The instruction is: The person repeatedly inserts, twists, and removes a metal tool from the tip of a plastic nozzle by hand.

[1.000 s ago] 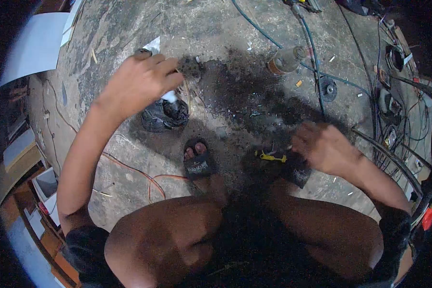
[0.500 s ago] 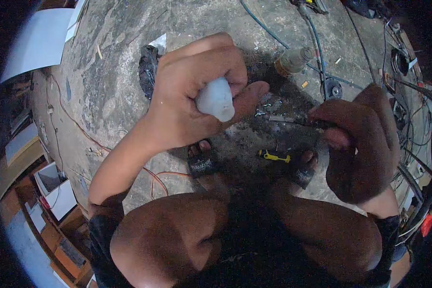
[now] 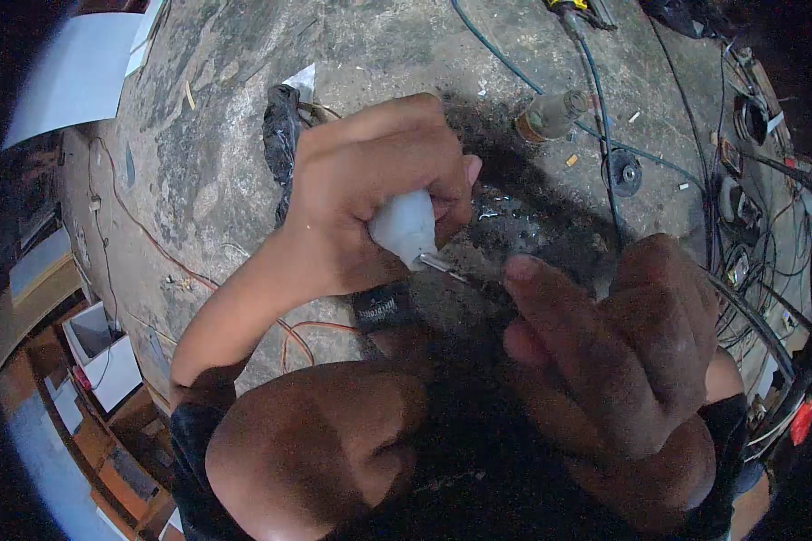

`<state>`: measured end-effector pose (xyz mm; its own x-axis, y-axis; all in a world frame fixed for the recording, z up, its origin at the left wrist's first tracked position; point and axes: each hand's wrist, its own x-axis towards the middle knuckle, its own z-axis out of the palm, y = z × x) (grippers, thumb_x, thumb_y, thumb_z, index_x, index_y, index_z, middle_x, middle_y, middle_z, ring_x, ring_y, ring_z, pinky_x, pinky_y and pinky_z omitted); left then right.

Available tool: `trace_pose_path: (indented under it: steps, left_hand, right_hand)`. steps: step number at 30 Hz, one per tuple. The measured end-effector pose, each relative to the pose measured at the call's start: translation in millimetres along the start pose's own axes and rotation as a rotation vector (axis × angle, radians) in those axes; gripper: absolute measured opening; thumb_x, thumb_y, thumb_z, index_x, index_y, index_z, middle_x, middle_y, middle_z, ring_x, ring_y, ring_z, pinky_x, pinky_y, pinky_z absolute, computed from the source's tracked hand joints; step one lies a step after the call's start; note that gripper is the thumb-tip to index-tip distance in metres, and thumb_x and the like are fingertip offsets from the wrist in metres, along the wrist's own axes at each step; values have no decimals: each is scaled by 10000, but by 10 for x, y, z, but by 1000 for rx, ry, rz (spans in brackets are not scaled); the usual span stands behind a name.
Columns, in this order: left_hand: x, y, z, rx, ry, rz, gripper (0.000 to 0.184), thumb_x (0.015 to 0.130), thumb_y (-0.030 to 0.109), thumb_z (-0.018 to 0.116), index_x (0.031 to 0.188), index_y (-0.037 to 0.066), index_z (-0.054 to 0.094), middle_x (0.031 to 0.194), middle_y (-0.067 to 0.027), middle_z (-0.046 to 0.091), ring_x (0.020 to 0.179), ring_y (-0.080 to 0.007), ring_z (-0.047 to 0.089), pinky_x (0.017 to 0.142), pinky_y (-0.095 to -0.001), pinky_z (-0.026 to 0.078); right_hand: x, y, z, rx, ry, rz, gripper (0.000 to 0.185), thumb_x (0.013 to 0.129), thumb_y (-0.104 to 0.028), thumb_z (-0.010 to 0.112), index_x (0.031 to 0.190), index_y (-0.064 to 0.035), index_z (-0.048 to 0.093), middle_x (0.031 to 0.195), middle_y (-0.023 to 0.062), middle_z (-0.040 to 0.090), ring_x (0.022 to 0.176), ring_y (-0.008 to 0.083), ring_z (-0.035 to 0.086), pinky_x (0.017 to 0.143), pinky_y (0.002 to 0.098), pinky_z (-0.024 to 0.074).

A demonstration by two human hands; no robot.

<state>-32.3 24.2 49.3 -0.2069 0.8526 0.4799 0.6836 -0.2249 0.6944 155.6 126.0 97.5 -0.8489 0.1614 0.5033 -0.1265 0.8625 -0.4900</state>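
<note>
My left hand is wrapped round a whitish, translucent rounded piece, its blunt end poking out below the fingers. My right hand pinches a slim tool with a shiny metal tip. That tip meets the lower end of the whitish piece, though I cannot tell whether it presses in or only touches. The tool's darker rear part is hard to make out between the right thumb and fingers.
On the stained concrete floor lie a jar, a round disc, a black plastic bag and blue hose. Tangled cables line the right side. An orange cord and wooden shelving are at left.
My right hand has moved left and down, bringing the tool's tip to the whitish piece. My left hand has dropped slightly, and its thumb has folded in. The yellow tool on the floor is now hidden.
</note>
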Motion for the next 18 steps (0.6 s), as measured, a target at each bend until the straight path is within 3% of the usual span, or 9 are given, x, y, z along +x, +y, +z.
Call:
trace_pose_path:
  steps: [4,6,8,10,12,15,18]
  left_hand:
    - [8,154,-79,89,-127,-49,169,723,50,706,726,50,537,688,-70,483,581,-239,529,496,-324,400]
    - [17,194,-30,120,-123,-66,236,777,215,708,739,42,553,693,-82,505,576,-255,536,492,-347,403]
    - [30,254,-22,217,-187,-113,260,785,267,699,767,54,552,718,-88,520,604,-268,562,504,-370,427]
    - [89,328,-91,385,-321,-150,210,719,178,681,844,82,542,800,-97,521,693,-292,621,549,-394,483]
    - [51,275,-58,497,-484,-146,132,736,188,640,793,101,558,787,-77,550,683,-271,642,540,-379,510]
    - [66,132,26,496,-659,33,53,746,152,612,761,120,572,763,-47,571,657,-233,649,534,-369,525]
    - [-27,-89,126,428,-708,262,35,762,155,588,757,120,588,741,-35,577,659,-206,652,536,-355,528]
  right_hand:
    - [43,-43,159,-146,23,62,323,638,-63,733,950,-20,665,691,76,515,543,225,480,455,336,351]
    - [52,24,209,-147,2,101,287,672,-79,728,942,-22,649,669,77,509,528,231,490,439,333,359]
    - [59,110,210,-89,-51,98,229,700,-110,710,897,-36,621,660,69,504,526,231,510,433,339,379]
    - [9,243,262,-31,-137,35,181,726,-175,664,832,-60,573,665,50,502,551,220,550,445,338,421]
    - [-72,406,278,-47,-258,-19,186,771,-235,630,800,-73,544,677,47,516,578,223,582,463,344,455]
    - [-286,367,378,-47,-370,26,215,866,-272,604,818,-70,549,683,63,538,588,238,592,483,356,471]
    - [-463,469,558,37,-308,-48,290,834,-265,685,719,-79,496,609,64,480,483,241,526,418,381,417]
